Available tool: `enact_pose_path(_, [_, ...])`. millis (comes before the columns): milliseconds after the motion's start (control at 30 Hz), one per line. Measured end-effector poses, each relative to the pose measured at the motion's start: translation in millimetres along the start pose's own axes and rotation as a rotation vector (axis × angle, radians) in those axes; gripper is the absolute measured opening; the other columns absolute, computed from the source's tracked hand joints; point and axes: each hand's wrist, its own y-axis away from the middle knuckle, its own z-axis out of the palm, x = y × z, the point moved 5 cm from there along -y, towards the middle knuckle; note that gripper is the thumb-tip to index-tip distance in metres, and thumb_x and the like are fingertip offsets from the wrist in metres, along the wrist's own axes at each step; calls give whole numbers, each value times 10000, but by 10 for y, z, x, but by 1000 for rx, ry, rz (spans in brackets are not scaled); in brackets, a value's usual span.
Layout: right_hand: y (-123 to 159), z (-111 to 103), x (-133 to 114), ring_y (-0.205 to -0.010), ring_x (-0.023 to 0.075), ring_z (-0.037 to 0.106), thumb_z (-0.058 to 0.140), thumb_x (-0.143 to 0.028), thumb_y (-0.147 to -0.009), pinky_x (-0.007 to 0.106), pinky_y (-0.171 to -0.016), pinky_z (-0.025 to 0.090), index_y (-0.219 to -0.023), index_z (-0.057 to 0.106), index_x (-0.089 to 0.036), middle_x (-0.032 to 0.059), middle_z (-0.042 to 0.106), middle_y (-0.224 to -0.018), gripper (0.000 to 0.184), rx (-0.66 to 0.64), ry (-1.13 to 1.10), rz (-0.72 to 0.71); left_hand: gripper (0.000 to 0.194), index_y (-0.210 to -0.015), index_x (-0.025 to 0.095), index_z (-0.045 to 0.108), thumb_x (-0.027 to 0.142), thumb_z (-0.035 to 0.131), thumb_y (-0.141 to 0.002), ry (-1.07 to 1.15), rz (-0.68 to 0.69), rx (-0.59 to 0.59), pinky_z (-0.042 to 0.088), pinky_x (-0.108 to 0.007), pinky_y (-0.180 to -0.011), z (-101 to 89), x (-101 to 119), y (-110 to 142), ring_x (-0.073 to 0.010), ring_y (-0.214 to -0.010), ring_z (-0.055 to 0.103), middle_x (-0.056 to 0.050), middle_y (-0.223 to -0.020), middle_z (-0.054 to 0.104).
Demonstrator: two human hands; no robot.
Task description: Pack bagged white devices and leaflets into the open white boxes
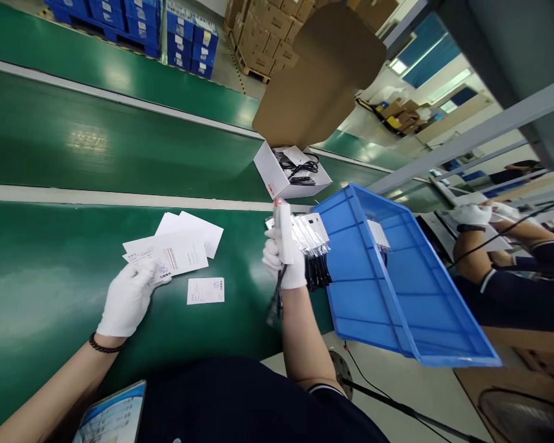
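My left hand (pixel 128 296), in a white glove, rests on the near corner of a stack of white printed leaflets (pixel 178 245) on the green belt. A small white card (pixel 205 290) lies just right of that hand. My right hand (pixel 284 261), also gloved, is shut on a white stick-shaped device (pixel 283 229) held upright, with a black cable (pixel 275 303) hanging below the fist. Behind that hand lies a row of several bagged white devices (pixel 310 237) with black ends.
A blue plastic crate (pixel 397 289) sits tilted at the right. An open white box (pixel 277 175) with black cables stands on the belt (pixel 74 154) beyond, under a brown cardboard sheet (pixel 314 80). Another person's gloved hands (pixel 477 215) work at far right. Stacked blue bins and cartons stand far back.
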Motion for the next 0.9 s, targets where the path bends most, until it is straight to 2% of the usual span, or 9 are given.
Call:
enact_pose_path(67, [18,202,-5,-376,96,142,412,-566,-887,200,-342,189,-1031,607,-245,-92,304,-546,402,-137,-250,-11,442,-1150,197,666,431,763,-788,58,-31,-52,633,-308,-789,28,1,6,-289,-1168,613,-95,-1327,607])
enact_pose_path(167, [10,452,45,-387,80,-16,395,-544,-902,195,-317,70,-936,609,-224,-116,232,-524,386,-305,-573,-4,373,-1084,197,677,409,764,-789,133,-72,-127,627,-273,-750,64,3,36,-262,-1090,647,-97,-1279,631])
enact_pose_path(333, [-30,541,177,-401,81,-58,359,-539,-916,199,-313,74,-951,629,-211,-122,259,-509,426,-315,-645,54,305,-906,177,692,390,820,-728,167,-89,-147,611,-235,-708,62,-25,51,-184,-862,672,-72,-1067,703])
enact_pose_path(500, [24,570,105,-378,77,42,521,-481,-855,197,-328,182,-974,648,-227,-109,312,-529,308,-288,-510,21,299,-844,172,672,395,827,-720,178,-116,-201,618,-291,-710,110,-17,67,-210,-885,677,-86,-1121,696])
enact_pose_path(600, [120,639,-28,-418,100,338,543,-530,-863,233,-398,369,-1005,656,-217,-41,497,-632,362,-118,-322,-91,321,-926,177,695,416,806,-742,190,-159,-341,608,-398,-832,310,106,170,-289,-1060,654,-117,-1223,662])
enact_pose_path(667, [223,714,-145,-675,175,587,496,-548,-912,301,-602,524,-1065,657,-218,38,644,-847,397,25,-114,-205,387,-1065,184,699,420,781,-769,190,-183,-511,562,-470,-935,539,204,285,-338,-1200,586,-133,-1355,585])
enact_pose_path(733, [332,849,-255,-992,243,627,477,-515,-940,378,-846,540,-1155,647,-241,66,671,-1097,388,55,134,-309,408,-1134,173,687,411,745,-808,201,-199,-664,523,-513,-986,770,271,398,-365,-1259,540,-149,-1406,542])
enact_pose_path(767, [380,923,-299,-1073,259,611,497,-490,-934,403,-910,523,-1191,641,-259,59,663,-1161,375,31,246,-353,389,-1130,164,688,408,723,-829,218,-196,-689,515,-526,-992,854,292,430,-369,-1253,545,-156,-1384,559])
enact_pose_path(900, [546,1004,-447,-1113,293,601,642,-396,-834,448,-955,507,-1164,667,-272,70,668,-1162,353,24,433,-505,323,-1126,190,675,404,651,-885,283,-84,-486,515,-526,-1003,903,404,387,-339,-1221,577,-130,-1300,623])
